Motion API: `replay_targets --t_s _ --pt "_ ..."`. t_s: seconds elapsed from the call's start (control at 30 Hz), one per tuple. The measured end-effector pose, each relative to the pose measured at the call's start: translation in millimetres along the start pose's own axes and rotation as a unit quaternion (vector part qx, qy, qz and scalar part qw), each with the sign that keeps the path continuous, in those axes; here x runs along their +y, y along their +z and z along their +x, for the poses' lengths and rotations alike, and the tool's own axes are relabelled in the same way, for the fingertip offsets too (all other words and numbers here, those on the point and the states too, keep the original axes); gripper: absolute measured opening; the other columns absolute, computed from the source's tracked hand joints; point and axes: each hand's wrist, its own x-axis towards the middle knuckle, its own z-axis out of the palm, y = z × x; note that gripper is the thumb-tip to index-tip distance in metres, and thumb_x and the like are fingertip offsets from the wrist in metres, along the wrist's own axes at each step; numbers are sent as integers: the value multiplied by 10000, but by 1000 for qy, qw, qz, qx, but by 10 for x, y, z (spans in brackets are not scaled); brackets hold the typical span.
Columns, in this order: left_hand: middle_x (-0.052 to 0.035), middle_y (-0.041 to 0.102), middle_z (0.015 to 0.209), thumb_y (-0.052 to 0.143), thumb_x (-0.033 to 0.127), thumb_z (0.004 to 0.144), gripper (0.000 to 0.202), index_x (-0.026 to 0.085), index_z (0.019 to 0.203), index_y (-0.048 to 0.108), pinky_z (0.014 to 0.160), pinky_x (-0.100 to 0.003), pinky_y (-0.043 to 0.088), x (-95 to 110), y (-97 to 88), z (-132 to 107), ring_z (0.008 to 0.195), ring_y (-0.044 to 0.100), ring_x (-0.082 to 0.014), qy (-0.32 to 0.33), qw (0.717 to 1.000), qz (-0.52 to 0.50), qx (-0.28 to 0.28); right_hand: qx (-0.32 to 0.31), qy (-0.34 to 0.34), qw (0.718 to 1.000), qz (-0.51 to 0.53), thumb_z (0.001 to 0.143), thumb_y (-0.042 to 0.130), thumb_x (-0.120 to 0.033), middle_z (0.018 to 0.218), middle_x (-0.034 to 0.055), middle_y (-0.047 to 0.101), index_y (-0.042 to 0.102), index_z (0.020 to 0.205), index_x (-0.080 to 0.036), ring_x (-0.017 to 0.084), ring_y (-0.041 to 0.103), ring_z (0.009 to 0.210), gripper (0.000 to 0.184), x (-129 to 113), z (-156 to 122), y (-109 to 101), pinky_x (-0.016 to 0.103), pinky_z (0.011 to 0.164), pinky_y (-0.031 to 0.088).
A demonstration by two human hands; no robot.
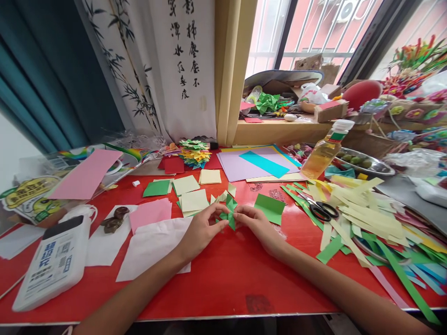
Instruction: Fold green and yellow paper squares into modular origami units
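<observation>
A small folded green paper piece (229, 211) with pointed tips is held over the red table (223, 284). My left hand (203, 229) pinches its left side with fingers closed on it. My right hand (256, 223) pinches its right side the same way. Just behind the hands lie pale yellow paper squares (193, 201) and green paper squares (269, 208).
Black-handled scissors (321, 211) lie on a heap of yellow and green paper strips (366, 218) at right. A bottle of yellow liquid (326, 151), coloured sheets (258, 165), a stack of folded pieces (194, 152), pink paper (150, 213), white sheets (150, 246) and a white pack (56, 263) surround the hands.
</observation>
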Motion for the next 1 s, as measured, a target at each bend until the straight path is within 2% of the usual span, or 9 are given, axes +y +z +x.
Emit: replay_targets --t_s 0.1,0.2,0.33,0.43,0.53,0.63,0.8,1.0 --pt "-7 535 886 501 240 775 151 209 921 519 704 -247 452 -8 5 1 798 510 -131 7 1000 -5 3 10 20 999 35 751 556 -354 806 -3 569 577 824 -189 125 542 758 183 -7 -20 21 250 719 429" --pt "-7 537 887 498 237 781 146 217 923 524 728 -260 442 12 15 -16 796 511 -134 15 999 38 13 4 24 999 36 758 550 -364 770 -3 551 580 786 -177 115 526 737 191 -9 -33 30 246 714 427" --pt "-34 474 1093 515 279 789 229 265 1014 558 846 -287 415 52 15 -44 1019 458 -175 66 989 127 27 7 28 998 51 753 560 -357 733 -3 542 582 740 -162 106 522 703 197 4 -36 31 254 716 430" --pt "-7 376 1275 527 298 793 283 321 1073 559 978 -338 325 52 2 -49 1160 360 -194 111 978 176 30 -6 32 996 88 756 562 -368 762 7 567 598 772 -165 114 547 725 207 14 -44 36 278 744 438" --pt "9 364 1323 514 294 805 325 347 1125 534 1002 -377 294 26 -14 -40 1194 324 -202 147 965 216 29 -19 36 991 124 751 574 -377 795 15 586 613 802 -174 119 560 739 214 6 -61 42 290 760 443" --pt "8 397 1318 502 290 813 348 343 1157 513 999 -392 298 -7 -25 -28 1197 326 -199 169 958 230 27 -34 33 993 111 735 599 -363 809 22 602 621 811 -170 124 565 751 208 -12 -74 45 287 760 441" --pt "11 475 1269 499 285 816 369 318 1183 497 1021 -393 278 -45 -19 -19 1215 329 -186 169 959 226 -2 -27 50 994 94 709 615 -370 720 20 610 609 704 -154 128 575 712 216 -3 -73 47 282 733 441" --pt "2 548 1193 480 289 824 355 288 1177 508 987 -354 334 -19 -13 -30 1134 449 -176 125 979 161 -24 -5 26 994 105 683 641 -358 717 10 606 646 694 -165 124 558 708 193 8 -86 59 279 733 453"
